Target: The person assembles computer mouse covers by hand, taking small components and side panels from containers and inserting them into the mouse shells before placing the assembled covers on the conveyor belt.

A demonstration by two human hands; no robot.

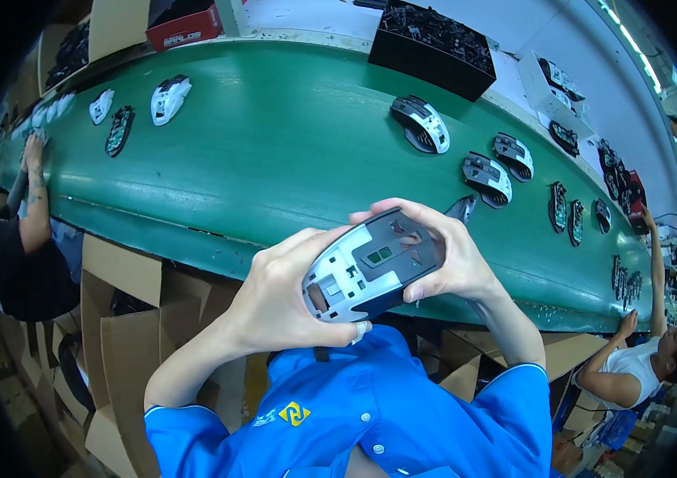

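Note:
Between both my hands is a computer mouse shell, dark grey at its far right end and white at its near left end, with cut-outs in its top. My left hand wraps its white end, thumb along the near edge. Fingers of my right hand curl round the dark end, the thumb pressing its near side. Just beyond my right hand a dark part lies on the green conveyor belt, partly hidden. Farther right sit similar grey-and-white mouse shells.
White shells and a circuit board lie at the far left. A black box of small dark parts stands behind the belt. More boards lie at right. Co-workers sit left and right; cardboard boxes crowd the near left.

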